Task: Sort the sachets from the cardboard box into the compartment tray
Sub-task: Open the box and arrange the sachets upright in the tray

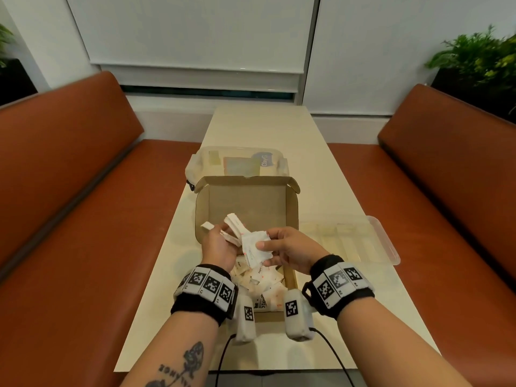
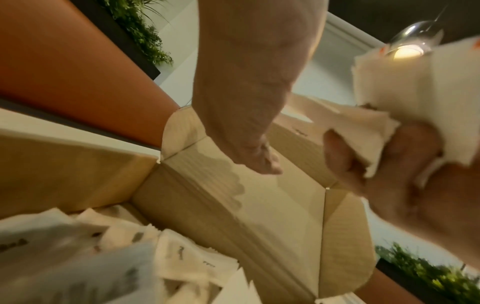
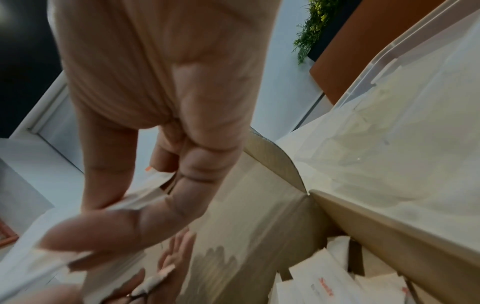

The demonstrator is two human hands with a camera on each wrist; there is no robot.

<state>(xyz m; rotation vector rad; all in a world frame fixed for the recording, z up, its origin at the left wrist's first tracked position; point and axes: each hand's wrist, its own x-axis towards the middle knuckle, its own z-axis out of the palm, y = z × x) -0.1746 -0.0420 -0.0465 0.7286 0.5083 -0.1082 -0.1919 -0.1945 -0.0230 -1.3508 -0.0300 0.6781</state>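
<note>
Head view: narrow pale worktop [image 1: 321, 169] between two orange benches [image 1: 69, 169], blinds behind. Open cardboard box [image 1: 245, 202] mid-worktop, far half bare, near half piled with white sachets [image 1: 262, 277]. Clear tray [image 1: 363, 241] touches box's right wall, reaching worktop's right edge. Clear tub [image 1: 237, 160] just behind box. Left hand [image 1: 217, 247] grips a fan of sachets over box; right hand [image 1: 290, 247] pinches a white sachet [image 1: 255, 248] beside it.

Orange benches [image 1: 83, 191] flank a pale table [image 1: 251, 127] — white blinds [image 1: 195, 32] behind
</note>
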